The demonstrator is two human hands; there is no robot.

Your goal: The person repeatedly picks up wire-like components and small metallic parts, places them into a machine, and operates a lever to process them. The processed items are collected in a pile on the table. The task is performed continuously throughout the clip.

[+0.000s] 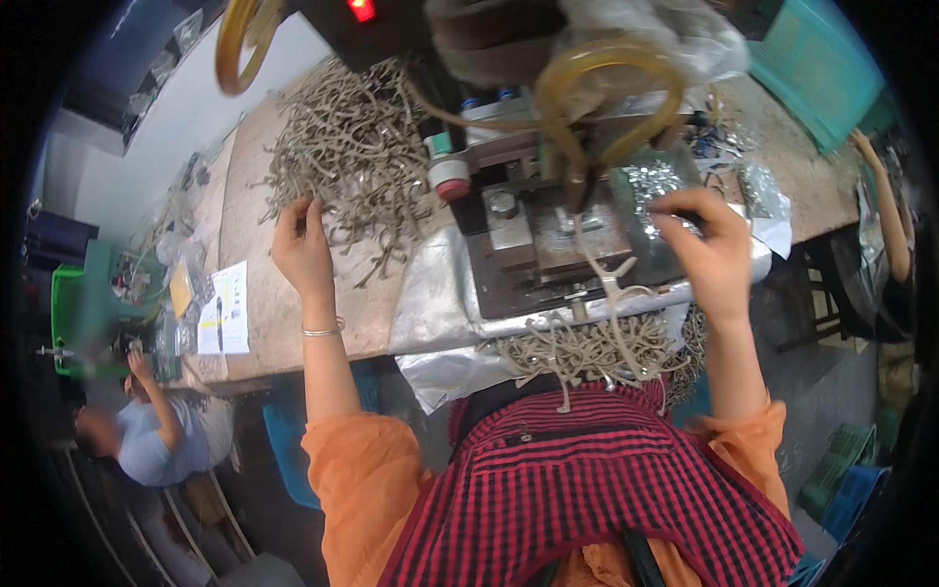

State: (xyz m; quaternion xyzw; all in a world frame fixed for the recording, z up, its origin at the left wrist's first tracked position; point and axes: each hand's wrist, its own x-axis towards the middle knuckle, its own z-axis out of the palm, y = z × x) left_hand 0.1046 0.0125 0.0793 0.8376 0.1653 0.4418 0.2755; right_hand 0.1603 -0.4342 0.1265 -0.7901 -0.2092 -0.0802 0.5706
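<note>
My left hand is at the near edge of a heap of tan, branching metal-looking parts, thumb and fingers drawn together. Whether a part is between the fingertips cannot be made out. Over the right side of a small bench press, my right hand has curled fingers with a gap between thumb and forefinger, nothing visible in it. Beside it lie small shiny silver pieces. One long tan part slants from the press block toward me. Below it, more tan parts lie heaped at the table's front edge.
A red-topped push button stands left of the press. Yellowish hoses hang overhead. Silver foil covers the table edge. Paper sheets lie at left. Other people work at far left and far right. A teal crate stands back right.
</note>
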